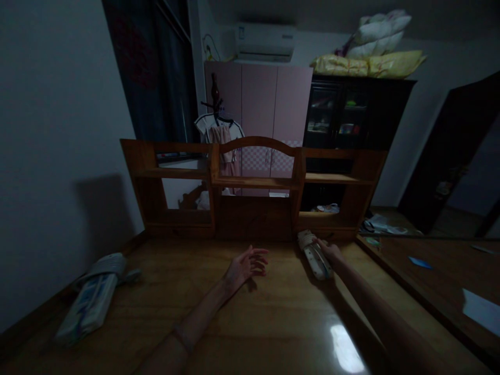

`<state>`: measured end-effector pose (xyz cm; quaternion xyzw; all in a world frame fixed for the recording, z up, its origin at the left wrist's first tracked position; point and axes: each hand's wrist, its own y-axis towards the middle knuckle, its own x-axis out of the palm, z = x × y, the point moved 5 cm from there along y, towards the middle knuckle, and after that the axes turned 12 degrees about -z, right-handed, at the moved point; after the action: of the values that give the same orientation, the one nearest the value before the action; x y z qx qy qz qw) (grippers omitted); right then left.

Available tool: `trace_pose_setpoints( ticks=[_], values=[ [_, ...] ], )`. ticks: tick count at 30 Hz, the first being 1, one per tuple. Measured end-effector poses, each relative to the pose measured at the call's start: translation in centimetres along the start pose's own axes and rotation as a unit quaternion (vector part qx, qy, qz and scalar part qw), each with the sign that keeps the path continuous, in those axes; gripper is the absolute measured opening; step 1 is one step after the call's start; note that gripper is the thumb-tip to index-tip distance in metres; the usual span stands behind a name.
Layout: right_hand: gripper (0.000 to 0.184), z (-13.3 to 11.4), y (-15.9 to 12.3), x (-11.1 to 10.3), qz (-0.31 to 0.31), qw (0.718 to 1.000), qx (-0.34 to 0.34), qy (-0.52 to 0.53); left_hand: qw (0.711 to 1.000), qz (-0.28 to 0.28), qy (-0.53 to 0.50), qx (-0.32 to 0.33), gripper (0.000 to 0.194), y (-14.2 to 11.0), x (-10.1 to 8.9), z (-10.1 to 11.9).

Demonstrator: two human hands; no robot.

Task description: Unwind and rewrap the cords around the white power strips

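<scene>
My right hand (330, 252) grips a white power strip (315, 260) near its far end, where its cord is coiled round it. The strip is on or just above the wooden desk (234, 333), in front of the right-hand shelf; whether it touches the desktop I cannot tell. My left hand (246, 264) holds nothing, its fingers apart and loosely curved above the middle of the desk. Over at the left edge lies another white power strip (88, 307), also with its cord wound about one end.
A wooden shelf unit (255, 182) with an arched top rail runs along the desk's back. On the right stands a brown surface (433, 276) with a blue card (420, 262) and white paper (482, 310). A white wall (70, 156) borders the left side.
</scene>
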<state>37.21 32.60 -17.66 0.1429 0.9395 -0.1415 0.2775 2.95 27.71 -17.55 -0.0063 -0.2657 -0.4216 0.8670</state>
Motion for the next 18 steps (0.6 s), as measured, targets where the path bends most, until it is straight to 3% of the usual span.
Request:
trace_pose_setpoints(
  ticks=[7, 13, 15, 18],
  values=[
    [0.049, -1.4, -0.5, -1.3, -0.019, 0.989, -0.034, -0.145, 0.999, 0.032, 0.008, 0.012, 0.047, -0.1, -0.5, 0.1],
    [0.043, -2.3, -3.1, -1.7, 0.055, 0.971, -0.080, -0.219, 0.999, 0.039, 0.003, 0.018, 0.045, -0.1, -0.6, 0.1],
    [0.041, -4.0, -5.4, -1.8, 0.106, 0.955, -0.137, -0.242, 0.999, 0.044, 0.002, 0.017, 0.045, -0.1, -0.6, 0.1],
    [0.024, -9.0, -12.7, -2.2, 0.222, 0.864, -0.354, -0.280, 0.999, 0.038, -0.003, 0.017, 0.044, 0.0, -0.6, 0.0]
  ],
)
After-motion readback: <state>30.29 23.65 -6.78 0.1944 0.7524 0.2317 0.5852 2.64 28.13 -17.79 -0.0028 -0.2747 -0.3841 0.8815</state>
